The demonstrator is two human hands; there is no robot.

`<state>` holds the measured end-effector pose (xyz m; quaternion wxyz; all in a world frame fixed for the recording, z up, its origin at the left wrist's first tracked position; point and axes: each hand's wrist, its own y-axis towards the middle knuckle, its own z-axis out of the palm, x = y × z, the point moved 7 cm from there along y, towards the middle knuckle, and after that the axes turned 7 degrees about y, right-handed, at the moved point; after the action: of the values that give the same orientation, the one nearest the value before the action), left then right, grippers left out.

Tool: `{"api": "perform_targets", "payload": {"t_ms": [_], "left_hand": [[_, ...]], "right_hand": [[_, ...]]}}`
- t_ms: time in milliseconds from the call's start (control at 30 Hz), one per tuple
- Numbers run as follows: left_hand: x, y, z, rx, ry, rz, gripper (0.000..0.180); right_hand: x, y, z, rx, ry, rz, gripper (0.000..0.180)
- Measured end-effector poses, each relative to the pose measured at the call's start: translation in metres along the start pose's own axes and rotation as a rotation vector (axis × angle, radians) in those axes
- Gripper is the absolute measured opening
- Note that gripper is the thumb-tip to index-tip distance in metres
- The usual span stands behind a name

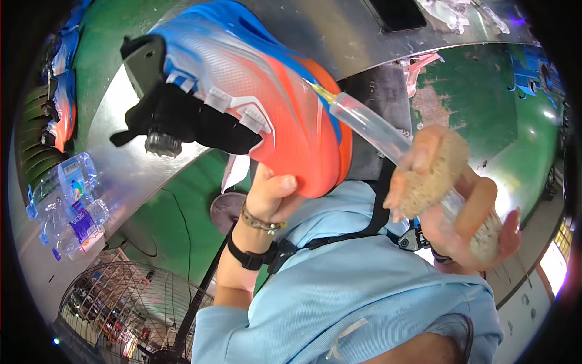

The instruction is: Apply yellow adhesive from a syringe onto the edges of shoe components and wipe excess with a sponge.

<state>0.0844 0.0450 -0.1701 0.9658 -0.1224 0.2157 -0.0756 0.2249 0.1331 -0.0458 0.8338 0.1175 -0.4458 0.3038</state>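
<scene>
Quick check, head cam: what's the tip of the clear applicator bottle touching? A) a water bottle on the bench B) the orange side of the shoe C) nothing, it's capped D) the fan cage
B: the right hand aims the clear applicator bottle so its tip meets the orange side of the shoe, which the left hand props from below.

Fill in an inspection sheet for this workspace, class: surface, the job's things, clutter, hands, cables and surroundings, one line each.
Surface: curved metal bench, scuffed, with white specks.
Job's things: blue and orange sports shoe; clear plastic tube with a yellowish tip at the shoe's side; tan sponge.
Clutter: plastic water bottles on the bench; a dark flat slab at its far edge.
Hands: left hand grips the shoe from below; right hand holds tube and sponge.
Cables: black cord on the floor.
Surroundings: green floor; wire-caged fan; more shoes at far left.
</scene>
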Motion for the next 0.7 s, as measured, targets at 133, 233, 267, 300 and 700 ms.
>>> {"api": "perform_targets", "payload": {"t_ms": [133,233,267,300,700], "left_hand": [[0.016,0.034,0.012,0.004,-0.102,0.013,0.063],[0.019,0.057,0.021,0.017,0.006,-0.035,0.082],[0.019,0.065,0.024,0.025,-0.011,-0.033,0.082],[0.018,0.071,0.027,0.031,-0.003,-0.029,0.082],[0.008,0.116,0.054,0.14,-0.061,0.141,0.069]], "right_hand": [[0.011,-0.006,-0.004,-0.116,0.061,0.011,0.043],[0.018,-0.004,-0.01,-0.03,-0.042,-0.068,0.041],[0.02,-0.004,-0.013,0.002,-0.082,-0.095,0.041],[0.022,-0.004,-0.014,0.038,-0.083,-0.124,0.04],[0.034,-0.015,-0.009,-0.013,-0.111,-0.18,0.041]]}}
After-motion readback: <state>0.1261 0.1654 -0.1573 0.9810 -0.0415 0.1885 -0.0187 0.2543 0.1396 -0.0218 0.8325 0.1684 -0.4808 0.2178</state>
